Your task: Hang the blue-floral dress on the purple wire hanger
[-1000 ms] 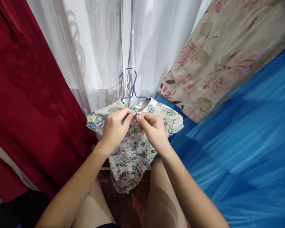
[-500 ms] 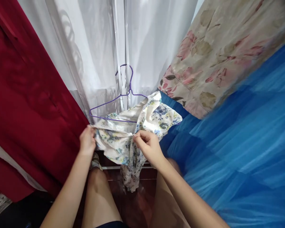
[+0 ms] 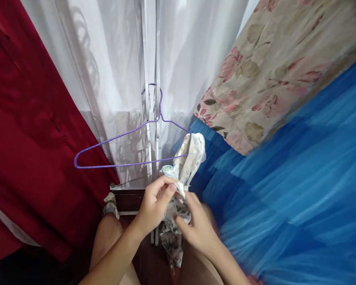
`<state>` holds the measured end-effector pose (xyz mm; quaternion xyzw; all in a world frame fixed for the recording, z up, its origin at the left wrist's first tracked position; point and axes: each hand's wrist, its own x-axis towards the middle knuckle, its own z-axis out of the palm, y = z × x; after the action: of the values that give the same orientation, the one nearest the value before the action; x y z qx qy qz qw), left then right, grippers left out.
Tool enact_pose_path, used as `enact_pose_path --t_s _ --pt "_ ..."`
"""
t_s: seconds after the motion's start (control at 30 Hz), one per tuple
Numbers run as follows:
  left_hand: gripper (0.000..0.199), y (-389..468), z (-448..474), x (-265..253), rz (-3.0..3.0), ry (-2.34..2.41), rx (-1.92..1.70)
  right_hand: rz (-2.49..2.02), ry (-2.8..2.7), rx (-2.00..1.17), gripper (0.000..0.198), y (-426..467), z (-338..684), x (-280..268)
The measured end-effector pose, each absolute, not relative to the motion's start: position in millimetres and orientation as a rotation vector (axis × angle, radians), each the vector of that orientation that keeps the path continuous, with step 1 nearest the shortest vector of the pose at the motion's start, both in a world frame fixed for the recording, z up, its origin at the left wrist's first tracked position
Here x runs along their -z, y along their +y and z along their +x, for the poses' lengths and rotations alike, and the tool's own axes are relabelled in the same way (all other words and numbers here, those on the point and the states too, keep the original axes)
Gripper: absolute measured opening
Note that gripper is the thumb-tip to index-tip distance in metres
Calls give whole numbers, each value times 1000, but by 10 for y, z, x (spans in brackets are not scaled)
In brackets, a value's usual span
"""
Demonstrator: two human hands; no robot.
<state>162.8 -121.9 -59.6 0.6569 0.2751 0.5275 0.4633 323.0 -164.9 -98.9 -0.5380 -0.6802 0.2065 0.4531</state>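
A white garment (image 3: pixel 192 154) with a blue and green floral print hangs bunched on the right end of a purple hanger (image 3: pixel 115 165). The hanger's left part is bare. My left hand (image 3: pixel 157 202) pinches a fold of the garment between thumb and fingers, below the hanger's lower bar. Just to the right, my right hand (image 3: pixel 195 223) has its thumb and fingers apart, with its fingertips beside the same fold; whether they touch the cloth I cannot tell. The lower end of the garment dangles between my knees, partly hidden by my hands.
White curtain-like cloth (image 3: pixel 115 59) and thin white metal poles (image 3: pixel 146 59) stand behind the hanger. Red cloth (image 3: pixel 32 138) hangs at the left. At the right are a beige cloth with pink flowers (image 3: pixel 249 79) and blue tulle-like fabric (image 3: pixel 299 190). My shod foot (image 3: pixel 110 206) is at lower left.
The garment's left side has come off the hanger and bunched to the right. My left hand has moved right, close to my right hand. My right hand's pinch has opened and moved lower.
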Motion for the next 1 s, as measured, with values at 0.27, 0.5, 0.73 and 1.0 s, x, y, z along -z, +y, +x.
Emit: enact_pose_path --t_s 0.27,0.5,0.73,1.0 --pt "59 -1328 1308 605 1945 701 -1007 -1058 -1729 -1253 21 -1601 2985 550" --pt "46 -1350 675 1285 1774 1020 -628 -1067 -1778 -1355 34 -1498 3293 116" --pt "34 -824 -403 977 2237 1226 -780 -1205 -1670 -804 22 -992 3550 1" --pt "35 -468 -620 120 2372 1518 -1261 -1272 -1908 -204 37 -219 3545 101"
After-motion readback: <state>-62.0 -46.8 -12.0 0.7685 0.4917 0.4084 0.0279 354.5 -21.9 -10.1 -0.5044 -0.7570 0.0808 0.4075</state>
